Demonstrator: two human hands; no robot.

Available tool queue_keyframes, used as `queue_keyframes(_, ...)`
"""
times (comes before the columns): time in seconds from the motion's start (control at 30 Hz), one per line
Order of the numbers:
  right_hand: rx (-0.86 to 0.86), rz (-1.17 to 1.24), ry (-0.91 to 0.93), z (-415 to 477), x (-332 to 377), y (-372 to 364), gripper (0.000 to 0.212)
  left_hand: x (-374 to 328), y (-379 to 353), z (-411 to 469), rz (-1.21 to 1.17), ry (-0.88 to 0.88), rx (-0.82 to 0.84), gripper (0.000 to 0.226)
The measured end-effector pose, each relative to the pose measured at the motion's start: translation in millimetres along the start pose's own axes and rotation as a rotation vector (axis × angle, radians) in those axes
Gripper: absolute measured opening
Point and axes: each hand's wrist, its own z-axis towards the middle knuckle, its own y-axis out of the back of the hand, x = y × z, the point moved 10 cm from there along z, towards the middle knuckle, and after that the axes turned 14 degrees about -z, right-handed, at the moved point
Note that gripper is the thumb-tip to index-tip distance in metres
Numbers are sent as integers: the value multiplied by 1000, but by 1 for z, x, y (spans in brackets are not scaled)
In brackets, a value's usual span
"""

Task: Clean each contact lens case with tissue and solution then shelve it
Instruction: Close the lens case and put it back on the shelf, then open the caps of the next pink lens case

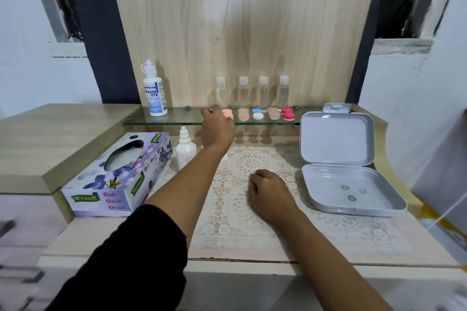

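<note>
Right hand [267,192] rests empty, loosely curled, below glass shelf [177,117]; left hand [217,125] at shelf's pink case [228,113], grip unclear; other cases [257,114] already shelved.

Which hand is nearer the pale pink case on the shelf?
Left. The left hand is right beside the pale pink case; the right hand rests on the lace mat below.

5 lens cases [257,113], 4 clear btls [243,94], 2 soln btls [155,93], 1 tissue box [113,184], 3 lenses [351,198].
</note>
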Motion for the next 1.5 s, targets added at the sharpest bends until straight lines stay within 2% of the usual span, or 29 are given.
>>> queue_keyframes(0.13,1,-4,-6,0,-1,-1,29,1,-10,6,18,50,46,37)
queue_keyframes(0.43,5,4,2,0,0,0,33,13,-13,13,-4,184,25,38)
queue_keyframes(0.7,16,16,-9,0,0,0,31,12,-8,16,-45,154,-22,34)
queue_keyframes(0.97,35,21,-12,-2,3,4,34,3,15,-24,-299,9,-34,24)
queue_keyframes(1.1,39,15,-3,-1,3,5,35,5,20,-58,-380,-22,79,19)
queue_keyframes(1.2,48,13,-7,-2,3,6,35,16,15,-82,-336,-49,233,24)
queue_keyframes(1.3,58,18,-5,-2,3,5,32,39,6,-99,-345,-1,394,27)
queue_keyframes(1.5,88,123,-60,-1,-5,7,22,61,-2,-101,-190,-17,546,29)
